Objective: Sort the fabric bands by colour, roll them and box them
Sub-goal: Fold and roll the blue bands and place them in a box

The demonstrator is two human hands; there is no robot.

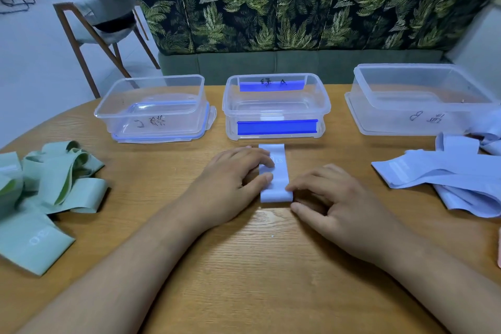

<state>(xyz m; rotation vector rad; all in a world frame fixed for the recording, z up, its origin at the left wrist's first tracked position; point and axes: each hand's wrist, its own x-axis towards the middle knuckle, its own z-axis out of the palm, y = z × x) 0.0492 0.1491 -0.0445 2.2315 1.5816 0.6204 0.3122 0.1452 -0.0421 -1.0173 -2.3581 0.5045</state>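
Observation:
A pale blue fabric band [278, 179] lies flat on the wooden table [257, 266], running away from me, its near end doubled into a small fold. My left hand [233, 184] rests on its left side, fingers and thumb touching the cloth. My right hand [333, 203] pinches the folded near end from the right. A heap of green bands [46, 187] lies at the left. Several pale blue bands [444, 182] are piled at the right. Three clear plastic boxes stand in a row behind: left box [154, 108], middle box [276, 108], right box [417, 100].
The boxes carry handwritten marks; the middle one has blue clips. A sofa [298, 8] with leaf-print cushions runs behind the table. A wooden chair [103, 24] stands at the back left. A pink edge [499, 249] shows at the far right.

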